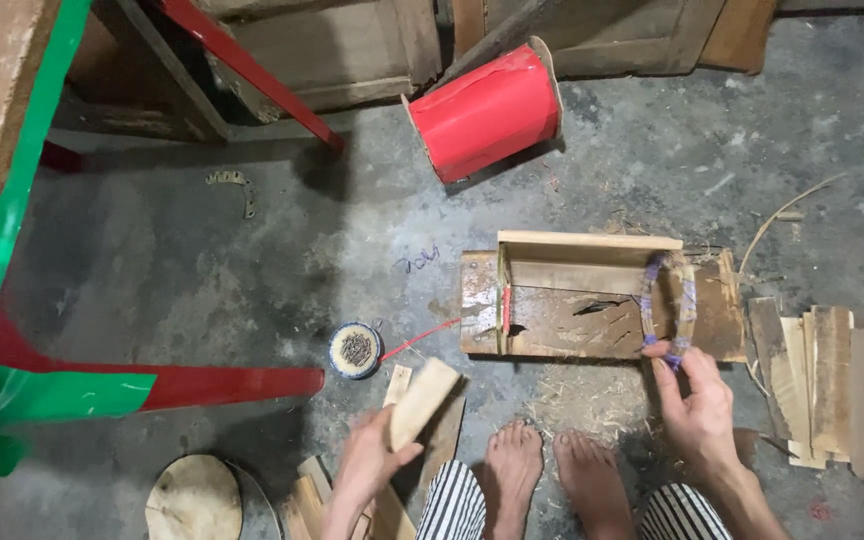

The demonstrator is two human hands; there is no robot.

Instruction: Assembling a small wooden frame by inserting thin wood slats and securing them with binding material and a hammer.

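Grey floor [202, 270] | my left hand [367, 465] grips a wood piece [420, 400] | my right hand [697, 400] pinches a wrapped ring [668, 305] on a wooden box [592, 295]

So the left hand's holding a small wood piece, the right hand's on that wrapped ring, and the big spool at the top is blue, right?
Not quite: the head view shows the spool is red, not blue. The left hand does hold a wood piece, and the right hand is on the wrapped ring.
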